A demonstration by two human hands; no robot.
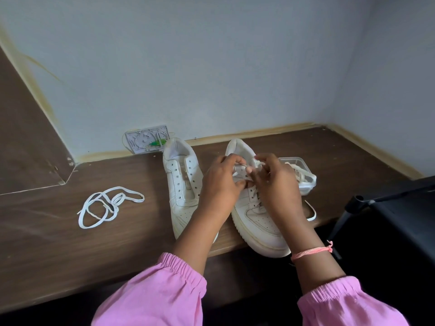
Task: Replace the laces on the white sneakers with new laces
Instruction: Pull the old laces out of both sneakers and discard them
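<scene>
While the unlaced white leather sneaker (182, 184) is waiting beside a loose white lace (106, 205) on the brown wooden desk (58, 243), the left hand (221, 180) and right hand (274, 182) are pinching a lace (242, 166) at the other white sneaker's (259, 222) upper eyelets, apparently midway through the job.

Right sneaker (256, 215): upper eyelets and tongue hidden behind both hands; lace (242, 167) there shows only in scraps between the fingers, its path not readable
Left sneaker (182, 184): near toe covered by the left forearm
Plastic tub (303, 171), far right: near-left side behind the right hand (274, 182), contents partly seen
Black stand (376, 208), right: cut off by the frame edge
Wall plate (147, 141): markings too small to read
</scene>
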